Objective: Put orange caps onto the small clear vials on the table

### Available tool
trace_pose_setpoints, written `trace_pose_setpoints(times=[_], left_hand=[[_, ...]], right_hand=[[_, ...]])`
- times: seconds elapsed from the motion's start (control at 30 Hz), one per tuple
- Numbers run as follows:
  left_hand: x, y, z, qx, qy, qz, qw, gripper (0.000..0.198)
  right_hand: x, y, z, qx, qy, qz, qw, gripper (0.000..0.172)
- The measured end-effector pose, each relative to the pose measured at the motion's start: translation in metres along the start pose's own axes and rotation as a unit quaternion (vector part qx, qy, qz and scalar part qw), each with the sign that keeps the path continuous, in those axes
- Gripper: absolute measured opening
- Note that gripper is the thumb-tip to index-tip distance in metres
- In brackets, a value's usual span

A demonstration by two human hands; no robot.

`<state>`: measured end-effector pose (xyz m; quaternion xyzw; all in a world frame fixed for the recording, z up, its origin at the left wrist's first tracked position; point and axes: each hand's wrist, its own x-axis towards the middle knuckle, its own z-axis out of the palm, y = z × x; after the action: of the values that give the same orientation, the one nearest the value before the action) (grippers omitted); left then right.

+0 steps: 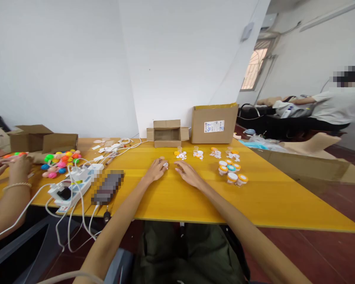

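Observation:
Over the middle of the yellow table (171, 201), my left hand (156, 169) is closed, with a small white piece (165, 165) at its fingertips; its exact kind is too small to make out. My right hand (185, 172) is just to the right, fingers stretched out and apart, and I see nothing in it. Beyond the hands lie small heaps of white and orange parts (181, 155), with clear cups (180, 149) behind some of them. To the right of my right hand stand several small clear containers with white, orange and teal tops (232, 177).
An open cardboard box (167, 144) and a larger closed carton (213, 136) stand by the wall. On the left are a power strip (79, 185) with cables, a phone (108, 187), colourful balls (62, 161) and a co-worker's hands (17, 163). Another person sits far right.

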<state>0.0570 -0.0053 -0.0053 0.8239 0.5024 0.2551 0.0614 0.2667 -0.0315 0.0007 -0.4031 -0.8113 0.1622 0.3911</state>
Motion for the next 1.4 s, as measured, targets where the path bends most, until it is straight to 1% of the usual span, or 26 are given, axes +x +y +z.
trace_pose_setpoints(times=[0.13, 0.27, 0.4, 0.53, 0.6, 0.73, 0.97, 1.13, 1.2, 1.27, 1.4], left_hand=[[-0.014, 0.003, -0.005, -0.012, -0.003, 0.021, 1.000, 0.032], [-0.022, 0.006, -0.010, -0.035, -0.004, 0.025, 0.999, 0.033], [-0.026, 0.011, -0.022, -0.075, -0.020, 0.019, 0.997, 0.033], [-0.029, 0.011, -0.035, -0.108, -0.014, 0.005, 0.994, 0.030], [-0.029, 0.010, -0.038, -0.114, -0.002, -0.006, 0.993, 0.028], [-0.027, 0.005, -0.036, -0.099, 0.013, -0.011, 0.995, 0.026], [-0.026, 0.002, -0.031, -0.071, 0.012, -0.023, 0.997, 0.023], [-0.026, 0.001, -0.031, -0.054, 0.021, -0.021, 0.998, 0.021], [-0.026, 0.001, -0.031, -0.046, 0.028, -0.023, 0.998, 0.020], [-0.026, 0.000, -0.031, -0.040, 0.032, -0.025, 0.998, 0.021], [-0.026, -0.002, -0.030, -0.034, 0.039, -0.022, 0.998, 0.025]], right_hand=[[0.016, 0.001, 0.021, 0.008, -0.029, -0.019, 0.999, 0.029], [0.023, 0.000, 0.033, 0.024, -0.037, -0.022, 0.999, 0.028], [0.027, -0.001, 0.036, 0.054, -0.036, -0.002, 0.998, 0.020], [0.029, -0.006, 0.035, 0.039, -0.039, 0.015, 0.998, 0.013], [0.029, -0.009, 0.034, 0.023, -0.043, 0.011, 0.999, 0.011], [0.029, -0.016, 0.033, -0.004, -0.052, -0.016, 0.999, 0.008], [0.030, -0.015, 0.036, -0.068, -0.040, 0.001, 0.997, 0.015], [0.026, -0.015, 0.035, -0.076, -0.038, -0.014, 0.996, 0.020], [0.023, -0.017, 0.033, -0.080, -0.038, -0.010, 0.996, 0.021], [0.020, -0.019, 0.032, -0.089, -0.041, -0.007, 0.995, 0.022], [0.017, -0.020, 0.032, -0.109, -0.042, -0.027, 0.993, 0.024]])
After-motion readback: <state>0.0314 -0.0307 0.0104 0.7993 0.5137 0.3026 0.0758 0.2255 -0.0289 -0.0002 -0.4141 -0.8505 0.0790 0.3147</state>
